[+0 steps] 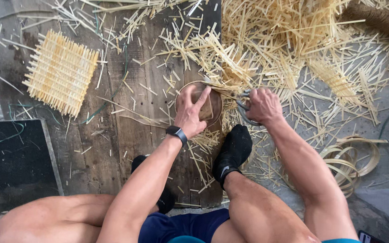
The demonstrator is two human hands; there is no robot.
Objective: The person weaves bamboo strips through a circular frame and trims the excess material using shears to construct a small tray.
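1. Nearest the camera, at the bottom of the frame, are the person's bare knees and dark blue shorts [183, 227]; a foot in a black sock [233, 150] rests just below the hands.
2. The left hand [191, 112], a black smartwatch [176, 133] on its wrist, lies flat with fingers spread on a round woven bamboo piece with a hoop rim [214, 102] at frame centre, pressing it to the wooden board [113, 148].
3. The right hand [263, 106] is closed round the handles of metal shears [243, 108], whose tips sit at the hoop's upper right edge among the protruding strips.
4. The round piece is shallow; inside it only the weave and the left fingers show.
5. A square woven bamboo mat [61, 72] lies at upper left, well apart from the hands.
6. Cut bamboo strips [302, 49] heap across the upper right.
7. Coiled bamboo bands [354, 159] lie at lower right, beside the right forearm.
8. A black mat [12, 162] occupies the lower left.
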